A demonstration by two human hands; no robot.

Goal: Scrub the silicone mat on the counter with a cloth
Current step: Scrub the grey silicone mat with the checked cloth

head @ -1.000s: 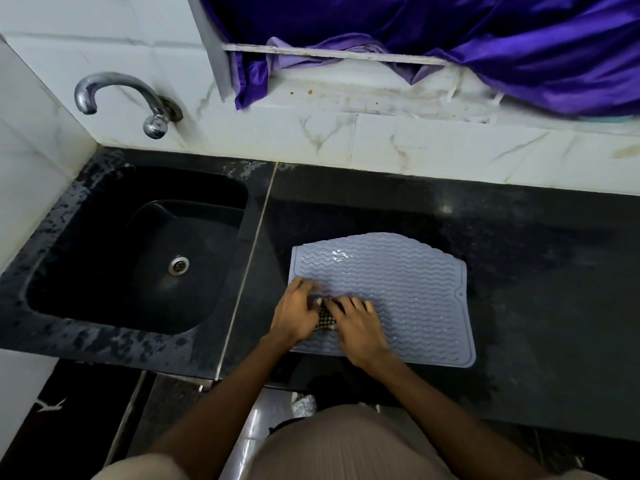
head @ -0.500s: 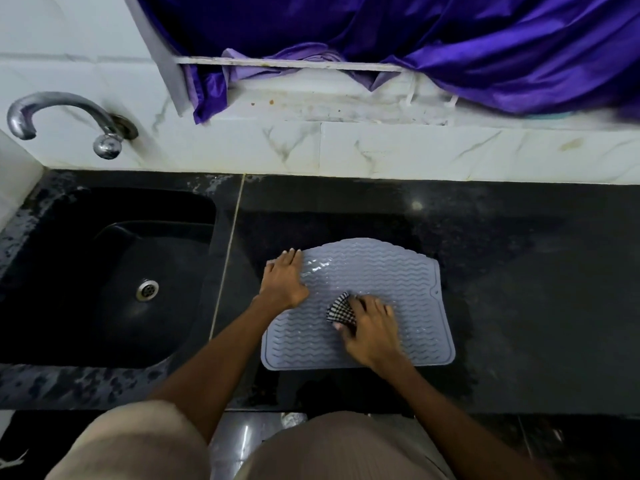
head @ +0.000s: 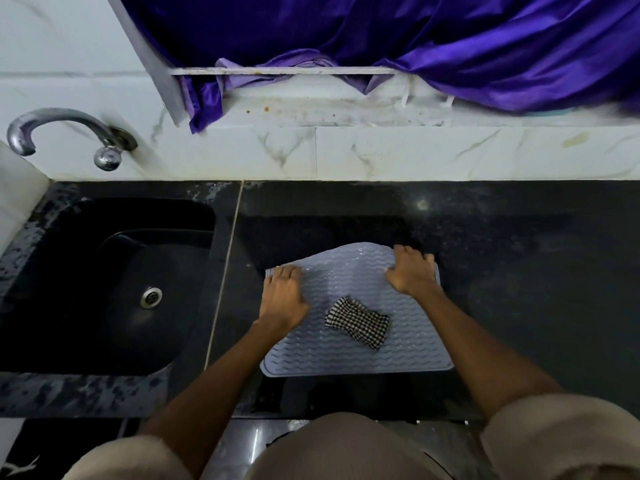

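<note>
A home kitchen, by the sink

The black stone counter [head: 519, 271] has a dark sink [head: 104, 289] sunk into its left end, with a steel tap [head: 65, 133] on the marble-tiled wall [head: 381, 154] above the sink. Right of the tap, a purple curtain [head: 415, 39] drapes over a stained sill

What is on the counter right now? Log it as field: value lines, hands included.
mat: grey ribbed silicone mat flat on the black counter, right of the sink
cloth: checked cloth lying loose on the mat, no hand on it
left hand: left hand at the mat's far left corner, fingers curled at its edge
right hand: right hand at the far right corner, fingers curled over the edge
</note>
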